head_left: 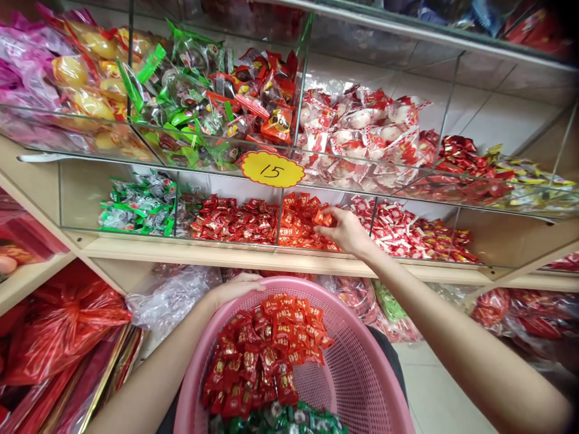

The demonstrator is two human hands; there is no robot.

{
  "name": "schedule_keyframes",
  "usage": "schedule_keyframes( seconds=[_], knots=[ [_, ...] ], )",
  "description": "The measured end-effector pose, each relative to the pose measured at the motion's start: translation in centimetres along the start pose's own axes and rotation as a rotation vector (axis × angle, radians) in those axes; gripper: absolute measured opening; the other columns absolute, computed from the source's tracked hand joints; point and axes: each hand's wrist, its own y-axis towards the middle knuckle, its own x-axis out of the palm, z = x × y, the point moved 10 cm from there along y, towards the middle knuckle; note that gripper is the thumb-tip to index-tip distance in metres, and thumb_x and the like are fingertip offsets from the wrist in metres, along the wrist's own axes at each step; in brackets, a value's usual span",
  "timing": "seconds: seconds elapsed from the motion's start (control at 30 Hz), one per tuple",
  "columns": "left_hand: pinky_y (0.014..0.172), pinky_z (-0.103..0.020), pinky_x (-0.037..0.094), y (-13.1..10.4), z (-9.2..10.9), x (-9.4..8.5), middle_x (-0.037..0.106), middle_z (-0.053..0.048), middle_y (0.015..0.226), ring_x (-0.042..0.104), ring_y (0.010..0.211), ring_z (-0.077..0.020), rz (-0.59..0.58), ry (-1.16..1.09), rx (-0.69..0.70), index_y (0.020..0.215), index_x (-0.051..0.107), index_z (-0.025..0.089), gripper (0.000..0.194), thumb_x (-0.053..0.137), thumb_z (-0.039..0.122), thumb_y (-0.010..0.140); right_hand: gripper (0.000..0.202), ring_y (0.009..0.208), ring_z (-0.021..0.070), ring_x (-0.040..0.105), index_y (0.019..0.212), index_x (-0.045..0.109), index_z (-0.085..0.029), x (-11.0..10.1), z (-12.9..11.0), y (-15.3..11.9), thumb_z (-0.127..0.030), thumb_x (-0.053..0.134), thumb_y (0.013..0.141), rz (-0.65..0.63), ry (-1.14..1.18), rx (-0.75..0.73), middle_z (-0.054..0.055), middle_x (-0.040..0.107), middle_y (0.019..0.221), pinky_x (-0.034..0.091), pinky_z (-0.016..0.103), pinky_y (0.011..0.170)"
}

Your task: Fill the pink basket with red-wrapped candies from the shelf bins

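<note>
My left hand (236,287) is closed over the far left rim of a pink plastic basket (384,367), the thumb side partly hidden. Inside the basket lie orange-red wrapped candies (294,325), darker red wrapped candies (235,367) and green wrapped candies (280,419). My right hand (347,231) reaches into a lower glass compartment and pinches an orange-red candy packet (322,216) between thumb and fingers. More orange-red candies (294,220) lie around its fingertips. Left of them is a compartment of red wrapped candies (235,220).
A glass front strip and a yellow price tag (272,169) reading 15 overhang the lower compartments. Red-and-white candies (398,229) sit right of my hand. Above are larger green packets (194,90) and white-red packets (362,132). A red plastic bag (67,325) stands lower left.
</note>
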Motion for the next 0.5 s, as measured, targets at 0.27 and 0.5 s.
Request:
schedule_keyframes(
  seconds=[0.27,0.5],
  knots=[
    [0.065,-0.023,0.04,0.0,0.1,0.1,0.064,-0.002,0.085,0.056,0.072,-0.016,-0.004,-0.018,0.017,0.091,0.062,0.014,0.033,0.056,0.033,0.065,0.031,0.076,0.0157,0.052,0.1,0.053,-0.016,6.8,-0.3,-11.3,-0.025,0.053,0.071,-0.459,0.088,-0.048,0.004,0.059,0.084,0.041,0.028,0.068],
    [0.064,-0.023,0.04,-0.2,-0.1,0.1,0.063,-0.001,0.082,0.056,0.071,-0.0155,-0.008,-0.031,0.01,0.09,0.061,0.014,0.032,0.056,0.033,0.065,0.038,0.089,0.0178,0.05,0.102,0.048,-0.015,11.2,1.0,-14.3,-0.003,0.046,0.067,-0.492,-0.184,-0.18,0.009,0.056,0.096,0.039,0.029,0.076]
  ],
)
